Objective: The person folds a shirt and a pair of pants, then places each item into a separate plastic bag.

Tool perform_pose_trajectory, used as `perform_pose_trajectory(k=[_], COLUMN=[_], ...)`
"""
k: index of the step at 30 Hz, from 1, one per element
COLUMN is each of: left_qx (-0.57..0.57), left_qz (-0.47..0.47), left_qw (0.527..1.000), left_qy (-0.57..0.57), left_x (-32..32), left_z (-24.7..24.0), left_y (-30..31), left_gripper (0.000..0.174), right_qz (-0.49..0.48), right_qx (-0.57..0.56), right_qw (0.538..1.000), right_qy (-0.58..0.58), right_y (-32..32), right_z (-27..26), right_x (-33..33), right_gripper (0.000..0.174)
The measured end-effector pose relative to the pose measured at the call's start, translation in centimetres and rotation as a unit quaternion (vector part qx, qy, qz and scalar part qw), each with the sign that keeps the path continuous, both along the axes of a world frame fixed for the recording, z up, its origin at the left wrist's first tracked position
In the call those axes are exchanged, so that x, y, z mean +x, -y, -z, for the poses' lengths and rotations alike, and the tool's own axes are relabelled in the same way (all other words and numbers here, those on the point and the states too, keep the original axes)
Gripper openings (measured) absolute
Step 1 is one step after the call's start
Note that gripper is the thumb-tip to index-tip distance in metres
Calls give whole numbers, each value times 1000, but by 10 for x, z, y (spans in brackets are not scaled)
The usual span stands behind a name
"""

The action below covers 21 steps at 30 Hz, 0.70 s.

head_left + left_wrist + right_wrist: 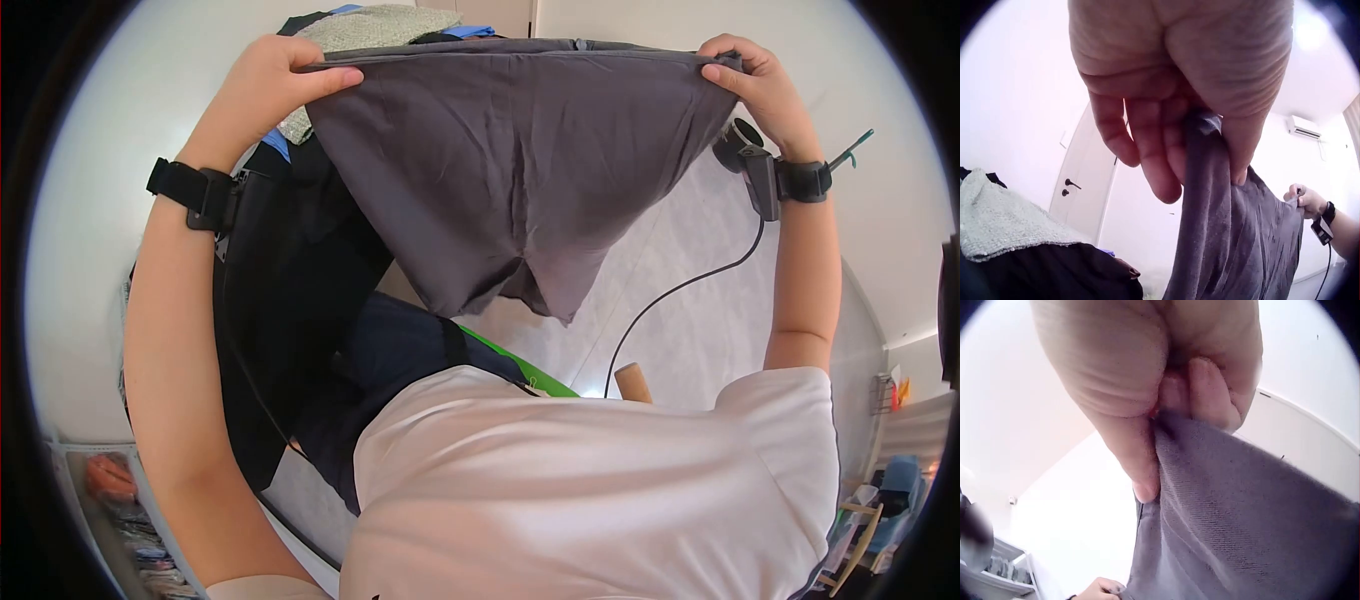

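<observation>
A pair of grey shorts (440, 140) hangs stretched between both hands, its top edge nearly level and its centre seam running down to the parting of the legs. My left hand (285, 80) pinches one top corner, thumb in front and fingers behind. At the other top corner, my right hand (757, 80) grips the cloth between thumb and curled fingers. The left wrist view shows the folded grey cloth (1207, 187) between thumb and fingers. In the right wrist view, ribbed-looking cloth (1229, 500) spreads out below the right hand (1166, 381).
A heap of clothes with a pale knitted piece (385, 25) and black cloth (290, 260) lies at the left and back. Cables trail from both wrist cameras. A wooden piece (632, 382) and a green strip (520, 365) show near the body. Behind stands a white door (1082, 181).
</observation>
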State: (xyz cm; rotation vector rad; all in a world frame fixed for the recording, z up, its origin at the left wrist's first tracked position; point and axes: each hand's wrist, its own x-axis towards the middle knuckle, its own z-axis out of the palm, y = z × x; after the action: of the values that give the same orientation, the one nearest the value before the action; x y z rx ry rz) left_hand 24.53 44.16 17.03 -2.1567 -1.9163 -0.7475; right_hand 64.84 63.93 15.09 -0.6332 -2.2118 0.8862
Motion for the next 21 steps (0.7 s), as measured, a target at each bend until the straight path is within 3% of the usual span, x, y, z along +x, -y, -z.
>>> perform_pose_trajectory(k=[2, 4, 8, 10, 15, 17, 21], left_qx=[26, 30, -7, 13, -16, -42, -25], left_qz=[18, 13, 18, 51, 70, 59, 85], left_qw=[999, 998, 994, 994, 995, 997, 995], left_qy=[-11, -46, -104, -95, -71, -23, -49], left_x=[2, 7, 7, 13, 14, 21, 21], left_z=[2, 1, 5, 10, 10, 8, 12], left_y=[-2, -3, 2, 1, -6, -6, -4], left_gripper=[49, 48, 38, 34, 30, 29, 28], right_qz=[36, 50, 99, 120, 124, 117, 109], right_qx=[12, 194, 252, 298, 357, 332, 308], right_qw=[999, 979, 962, 943, 921, 933, 942], right_qy=[20, 48, 36, 87, 91, 76, 70], right_y=[4, 7, 18, 23, 25, 22, 23], right_z=[1, 5, 19, 22, 29, 32, 37], right_x=[2, 1, -7, -3, 8, 13, 17], right_gripper=[9, 13, 14, 17, 20, 20, 18])
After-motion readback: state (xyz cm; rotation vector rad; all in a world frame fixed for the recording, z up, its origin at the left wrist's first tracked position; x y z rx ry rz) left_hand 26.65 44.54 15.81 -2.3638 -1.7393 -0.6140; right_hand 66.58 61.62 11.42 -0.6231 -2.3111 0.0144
